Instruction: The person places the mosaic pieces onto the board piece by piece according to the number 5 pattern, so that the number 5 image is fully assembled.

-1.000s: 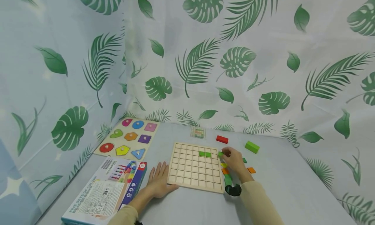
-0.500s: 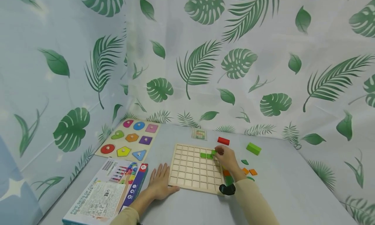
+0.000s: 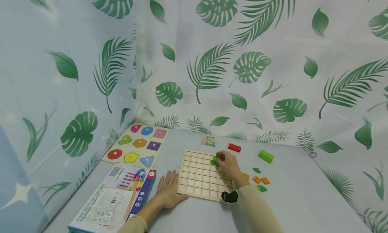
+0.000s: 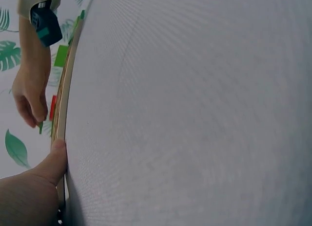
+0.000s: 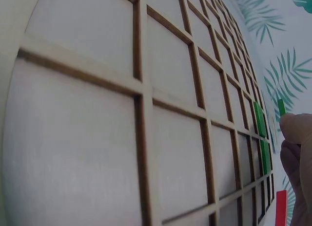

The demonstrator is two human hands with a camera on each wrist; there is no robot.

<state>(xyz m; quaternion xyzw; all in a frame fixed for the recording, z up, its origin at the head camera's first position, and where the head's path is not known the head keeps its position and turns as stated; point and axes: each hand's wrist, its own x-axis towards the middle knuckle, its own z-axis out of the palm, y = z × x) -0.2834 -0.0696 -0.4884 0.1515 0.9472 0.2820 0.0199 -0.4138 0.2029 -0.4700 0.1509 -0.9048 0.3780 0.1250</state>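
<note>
My right hand [image 3: 228, 164] is over the far part of the wooden grid board [image 3: 194, 179], pinching a green square tile [image 5: 281, 107] between thumb and fingertips. The pinched tile is raised above the board. Under it, two green tiles [image 5: 258, 118] sit side by side in cells of the grid; in the head view the hand partly covers them. My left hand [image 3: 168, 192] lies flat on the table at the board's left edge, fingers spread. Its thumb [image 4: 48, 167] touches the board's near edge.
Orange tiles [image 3: 257, 179] and green pieces [image 3: 256, 170] lie right of the board. Behind stand a red block [image 3: 234, 147], a green block [image 3: 266, 156] and a pattern card [image 3: 209, 140]. At left are a shape puzzle [image 3: 127, 145] and a box [image 3: 112, 199].
My right hand has moved left from the board's right edge to over the two green tiles, carrying the pinched tile. The left hand has stayed in place. The head view has shifted slightly.
</note>
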